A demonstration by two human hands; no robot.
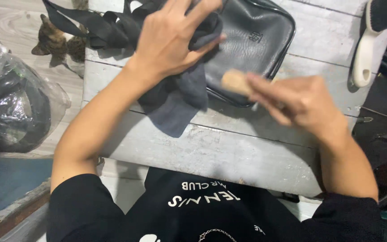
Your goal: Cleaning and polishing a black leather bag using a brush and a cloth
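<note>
A black leather bag (251,40) lies on a white painted wooden table (229,148), its strap (90,24) bunched at the upper left. My left hand (171,38) presses a dark grey cloth (178,96) down on the bag's left end, fingers spread. My right hand (298,101), blurred, grips a small brush with a light wooden handle (236,82) at the bag's near edge. The brush's bristles are hidden.
A white-handled brush with black bristles (370,38) lies at the table's right edge. A clear plastic bag of dark items (12,105) sits on the floor at left. A tabby cat (59,42) lies beyond it. Dark objects crowd the right side.
</note>
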